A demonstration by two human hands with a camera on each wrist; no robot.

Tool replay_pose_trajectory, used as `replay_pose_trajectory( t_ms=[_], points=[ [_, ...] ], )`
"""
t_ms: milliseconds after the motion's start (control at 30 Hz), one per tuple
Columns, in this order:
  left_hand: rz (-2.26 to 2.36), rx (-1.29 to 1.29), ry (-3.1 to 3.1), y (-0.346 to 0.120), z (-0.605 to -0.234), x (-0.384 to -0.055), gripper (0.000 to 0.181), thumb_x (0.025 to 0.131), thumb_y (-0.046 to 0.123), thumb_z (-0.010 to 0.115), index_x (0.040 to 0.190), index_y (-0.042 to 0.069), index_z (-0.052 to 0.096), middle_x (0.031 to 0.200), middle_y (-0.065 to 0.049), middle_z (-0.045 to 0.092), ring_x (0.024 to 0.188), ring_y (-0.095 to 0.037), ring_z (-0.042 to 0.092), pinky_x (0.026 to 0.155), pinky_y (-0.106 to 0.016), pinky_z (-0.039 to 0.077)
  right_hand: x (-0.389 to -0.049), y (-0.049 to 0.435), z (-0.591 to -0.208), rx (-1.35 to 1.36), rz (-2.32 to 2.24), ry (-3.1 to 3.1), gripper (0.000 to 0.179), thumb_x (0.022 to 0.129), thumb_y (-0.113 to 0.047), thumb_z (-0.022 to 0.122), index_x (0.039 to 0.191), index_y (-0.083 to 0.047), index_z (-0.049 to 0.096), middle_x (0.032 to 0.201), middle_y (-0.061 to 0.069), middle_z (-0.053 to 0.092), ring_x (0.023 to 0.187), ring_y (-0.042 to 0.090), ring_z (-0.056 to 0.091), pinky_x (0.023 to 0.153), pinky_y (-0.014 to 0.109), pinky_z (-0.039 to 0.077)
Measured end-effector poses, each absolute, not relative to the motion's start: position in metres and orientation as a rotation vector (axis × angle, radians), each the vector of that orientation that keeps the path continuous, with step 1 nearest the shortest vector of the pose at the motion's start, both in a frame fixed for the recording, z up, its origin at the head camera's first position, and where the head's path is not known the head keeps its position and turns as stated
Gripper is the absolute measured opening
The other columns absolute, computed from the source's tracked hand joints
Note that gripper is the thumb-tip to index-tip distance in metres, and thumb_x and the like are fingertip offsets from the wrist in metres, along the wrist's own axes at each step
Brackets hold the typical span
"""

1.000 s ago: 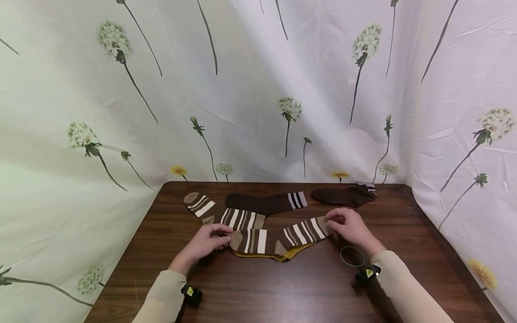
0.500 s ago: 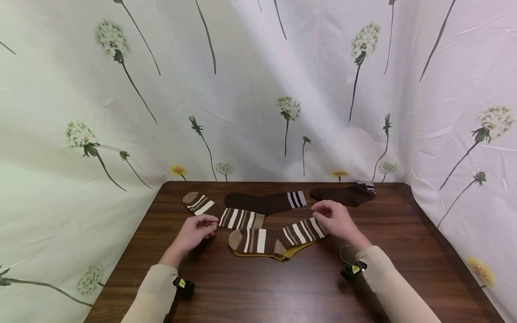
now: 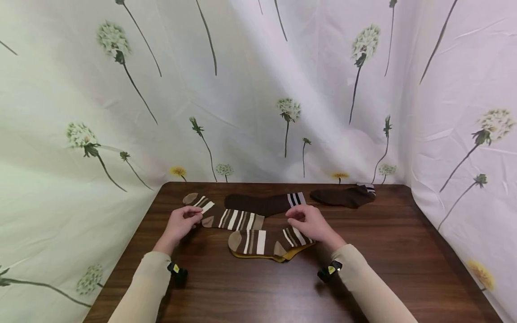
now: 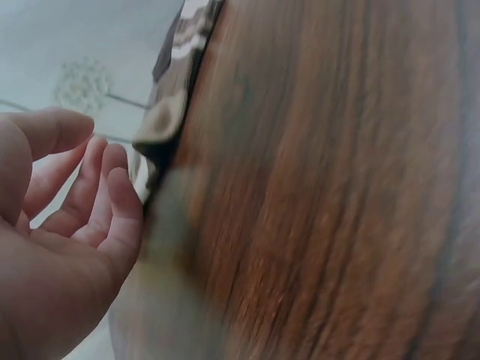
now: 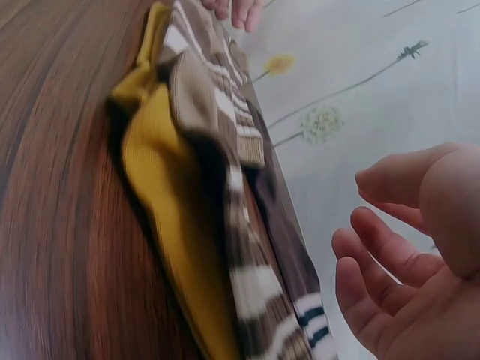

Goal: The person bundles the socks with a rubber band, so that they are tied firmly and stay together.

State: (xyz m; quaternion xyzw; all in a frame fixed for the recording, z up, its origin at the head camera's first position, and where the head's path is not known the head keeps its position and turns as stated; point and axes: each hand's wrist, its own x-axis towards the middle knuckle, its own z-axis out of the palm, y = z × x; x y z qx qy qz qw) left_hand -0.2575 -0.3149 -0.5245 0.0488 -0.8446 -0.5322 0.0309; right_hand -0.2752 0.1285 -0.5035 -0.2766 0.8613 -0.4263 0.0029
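Below mid-frame, a striped sock (image 3: 269, 241) lies over yellow fabric (image 5: 169, 180); adding its center-left mate (image 3: 232, 219) seems undone; your left hand (image 3: 180, 223) and right hand (image 3: 310, 221) curve loosely, empty.

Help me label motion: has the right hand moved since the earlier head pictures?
Yes, leftward: in the head view, the right hand has gone from right of the central dark brown sock to overlapping its cuff.

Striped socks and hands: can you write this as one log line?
left hand: empty, near rear striped sock | right hand: empty, near front striped sock | yellow sock: beneath front striped sock
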Motion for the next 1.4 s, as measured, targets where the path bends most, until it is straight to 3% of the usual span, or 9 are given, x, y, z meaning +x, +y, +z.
replay_pose_trajectory(
  t_ms=[200,500,800,1033,1167,1400],
  points=[
    [-1.657,0.332,-2.55,-0.33,-0.528,-0.266,0.031,0.103,0.01,0.067,0.129,-0.007,0.068,0.109,-0.01,0.073,0.09,-0.015,0.068,0.073,-0.025,0.059,-0.275,0.106,-0.502,-0.869,-1.3,2.651,0.017,0.101,-0.013,0.071,0.116,-0.005,0.076,0.106,0.0,0.073,0.095,0.014,0.067,0.084,0.033,0.056],
    [-1.751,0.485,-2.453,-0.344,-0.531,-0.275,0.039,0.104,0.012,0.065,0.14,-0.004,0.062,0.145,-0.022,0.055,0.095,-0.006,0.063,0.078,-0.023,0.06,-0.279,0.078,-0.508,-0.886,-1.286,2.598,0.018,0.101,-0.016,0.071,0.116,-0.008,0.077,0.106,-0.002,0.072,0.089,0.012,0.064,0.079,0.033,0.055],
    [-1.9,0.522,-2.374,-0.353,-0.536,-0.28,0.046,0.105,0.012,0.064,0.147,-0.004,0.056,0.155,-0.021,0.048,0.093,0.004,0.061,0.082,-0.018,0.058,-0.282,0.057,-0.516,-0.824,-1.197,2.529,0.021,0.102,-0.017,0.07,0.12,-0.01,0.076,0.111,0.0,0.073,0.094,0.013,0.066,0.079,0.034,0.056],
    [-1.841,0.483,-2.508,-0.354,-0.54,-0.282,0.051,0.105,0.02,0.066,0.149,-0.003,0.054,0.154,-0.022,0.048,0.102,-0.002,0.059,0.083,-0.014,0.052,-0.282,0.05,-0.52,-0.777,-1.129,2.494,0.026,0.102,-0.017,0.07,0.127,-0.009,0.074,0.126,0.007,0.071,0.108,0.024,0.069,0.09,0.042,0.057],
    [-1.842,0.446,-2.534,-0.351,-0.54,-0.283,0.054,0.105,0.023,0.067,0.151,-0.002,0.053,0.155,-0.022,0.048,0.117,-0.008,0.055,0.085,-0.01,0.047,-0.283,0.047,-0.519,-0.732,-1.12,2.477,0.03,0.103,-0.018,0.068,0.133,-0.011,0.071,0.137,0.011,0.066,0.118,0.028,0.066,0.097,0.046,0.056],
    [-1.87,0.424,-2.541,-0.35,-0.54,-0.284,0.059,0.106,0.027,0.066,0.154,-0.002,0.049,0.162,-0.022,0.041,0.144,-0.026,0.043,0.092,-0.012,0.045,-0.285,0.041,-0.522,-0.748,-1.121,2.497,0.032,0.103,-0.027,0.07,0.132,-0.013,0.072,0.139,0.012,0.064,0.113,0.025,0.066,0.091,0.042,0.057]
  ],
)
